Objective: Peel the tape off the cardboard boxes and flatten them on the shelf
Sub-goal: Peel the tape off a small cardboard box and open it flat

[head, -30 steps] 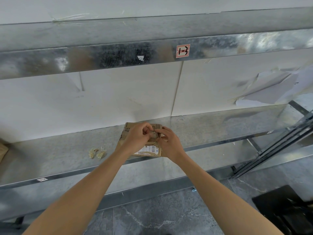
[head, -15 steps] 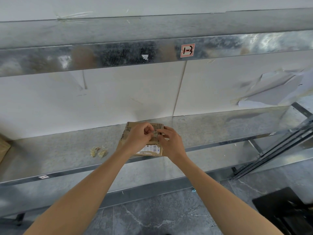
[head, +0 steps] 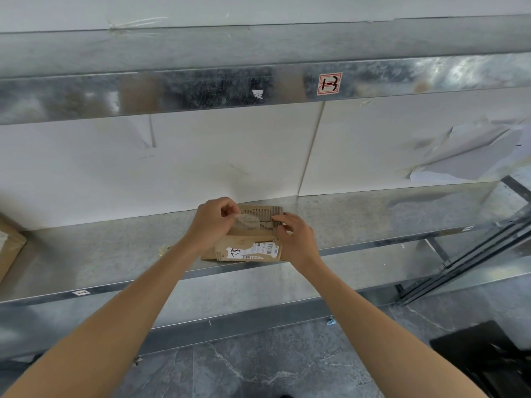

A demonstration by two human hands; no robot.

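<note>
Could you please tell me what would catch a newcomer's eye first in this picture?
On the metal shelf, the left hand pinches a strip of clear tape lifted off a small cardboard box, while the right hand grips the box's right end. Above, a red-bordered label sits on the upper shelf rail.

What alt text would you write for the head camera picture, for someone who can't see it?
A person's left hand peels a clear strip of tape off a cardboard box on a metal shelf, while the right hand holds the box's right end.
</note>
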